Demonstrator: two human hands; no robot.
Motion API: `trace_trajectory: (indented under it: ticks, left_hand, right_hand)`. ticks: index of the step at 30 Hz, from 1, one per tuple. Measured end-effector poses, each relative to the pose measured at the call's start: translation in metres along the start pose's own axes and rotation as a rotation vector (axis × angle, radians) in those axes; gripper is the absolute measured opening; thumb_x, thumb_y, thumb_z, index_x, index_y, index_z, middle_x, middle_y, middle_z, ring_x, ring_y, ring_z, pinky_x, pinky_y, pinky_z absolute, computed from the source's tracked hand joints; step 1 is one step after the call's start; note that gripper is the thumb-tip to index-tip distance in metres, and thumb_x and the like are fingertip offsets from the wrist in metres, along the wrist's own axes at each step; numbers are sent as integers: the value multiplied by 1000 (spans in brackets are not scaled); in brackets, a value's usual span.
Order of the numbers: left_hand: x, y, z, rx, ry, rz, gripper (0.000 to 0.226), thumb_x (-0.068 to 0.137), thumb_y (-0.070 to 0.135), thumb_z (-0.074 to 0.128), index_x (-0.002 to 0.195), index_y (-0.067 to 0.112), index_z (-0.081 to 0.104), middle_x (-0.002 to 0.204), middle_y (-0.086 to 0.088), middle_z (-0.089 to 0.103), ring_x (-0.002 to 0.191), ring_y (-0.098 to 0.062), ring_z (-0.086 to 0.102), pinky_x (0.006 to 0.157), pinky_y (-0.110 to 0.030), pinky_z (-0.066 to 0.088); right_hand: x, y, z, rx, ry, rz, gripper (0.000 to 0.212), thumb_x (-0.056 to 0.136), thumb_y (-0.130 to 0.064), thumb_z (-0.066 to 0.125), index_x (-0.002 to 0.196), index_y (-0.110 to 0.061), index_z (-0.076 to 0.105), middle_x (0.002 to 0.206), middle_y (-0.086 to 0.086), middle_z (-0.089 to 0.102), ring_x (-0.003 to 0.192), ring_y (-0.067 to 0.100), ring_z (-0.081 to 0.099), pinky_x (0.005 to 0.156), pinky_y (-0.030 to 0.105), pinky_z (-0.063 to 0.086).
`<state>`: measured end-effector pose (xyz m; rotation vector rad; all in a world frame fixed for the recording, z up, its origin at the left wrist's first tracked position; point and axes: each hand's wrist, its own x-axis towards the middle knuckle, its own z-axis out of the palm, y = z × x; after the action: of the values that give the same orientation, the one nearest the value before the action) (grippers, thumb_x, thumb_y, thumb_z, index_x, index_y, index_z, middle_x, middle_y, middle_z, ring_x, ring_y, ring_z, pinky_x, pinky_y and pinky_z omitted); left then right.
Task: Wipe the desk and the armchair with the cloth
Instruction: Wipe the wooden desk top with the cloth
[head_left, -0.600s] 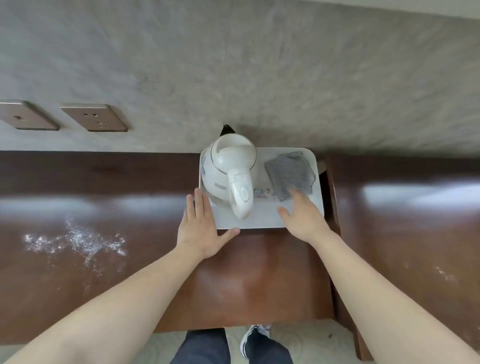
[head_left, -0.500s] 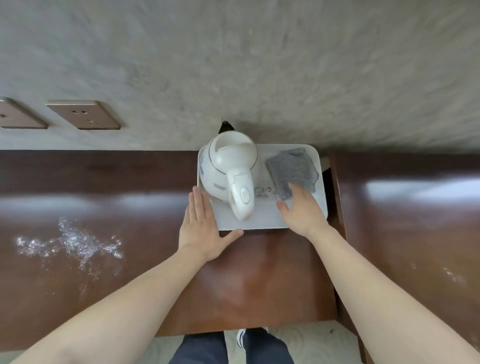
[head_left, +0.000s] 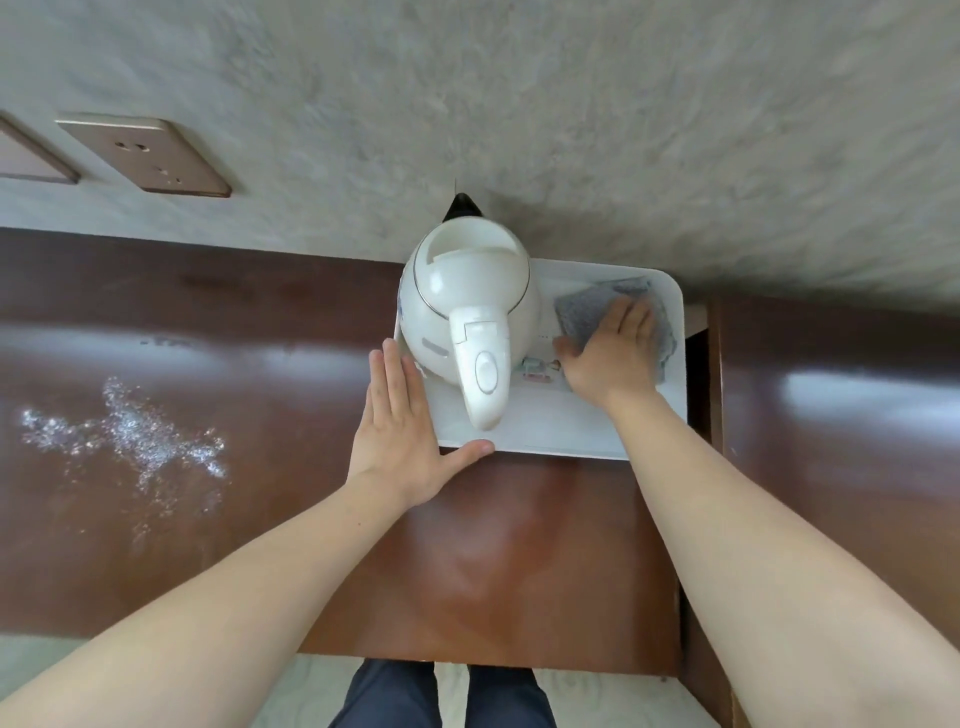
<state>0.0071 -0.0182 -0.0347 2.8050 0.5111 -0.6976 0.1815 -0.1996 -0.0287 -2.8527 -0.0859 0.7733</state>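
A grey cloth (head_left: 584, 309) lies on the right half of a white tray (head_left: 670, 291) at the back of the dark wooden desk (head_left: 519, 545). My right hand (head_left: 610, 353) rests flat on top of the cloth, fingers spread and pointing toward the wall. My left hand (head_left: 402, 436) lies flat on the desk against the tray's left front corner, thumb along the tray's front edge. White powder (head_left: 130, 436) is scattered on the desk at the left. No armchair is in view.
A white electric kettle (head_left: 470, 322) stands on the tray's left half, handle toward me. Two wall sockets (head_left: 143, 156) sit on the grey wall at upper left. A second wooden surface (head_left: 841, 415) adjoins at the right. My legs show below the desk's front edge.
My right hand has slid forward from the tray's front area onto the grey cloth and now covers much of it. My left hand has stayed by the tray's corner.
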Motion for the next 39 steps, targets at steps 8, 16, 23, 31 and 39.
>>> trace_trajectory:
  ticks: [8,16,23,31,39]
  left_hand:
    - [-2,2,-1,-17,27,-15,130,63,102,5,130,4,-50,157,-20,-40,147,-32,-37,126,-41,-6]
    - [-4,5,-6,-4,-3,-34,138,62,102,8,141,-2,-38,159,-20,-38,147,-32,-36,126,-41,-8]
    - [-28,3,-25,-164,-47,-46,112,95,69,42,155,0,-23,164,-14,-29,153,-25,-23,125,-39,19]
    - [-97,18,-93,-1069,348,-80,43,109,42,33,130,23,65,125,9,69,122,-11,61,101,-25,47]
    - [-138,6,-147,-1791,360,-91,30,100,39,62,113,13,71,106,-1,78,102,-16,74,84,-31,56]
  right_hand:
    - [-8,8,31,-242,137,-82,61,108,-19,29,153,10,0,160,36,6,150,47,10,124,51,7]
    - [-18,22,24,92,315,-163,32,105,-11,37,132,1,48,128,24,59,115,41,57,84,39,44]
    - [-84,8,-40,1135,177,-29,27,102,-16,44,74,-20,44,67,-7,43,64,10,38,62,31,31]
    - [-180,-35,-112,1756,-384,-347,25,92,-20,47,110,-12,64,109,7,66,103,23,61,83,37,46]
    - [-219,-81,-87,1506,-698,-410,46,94,-31,63,133,-9,60,131,16,66,120,31,64,86,40,58]
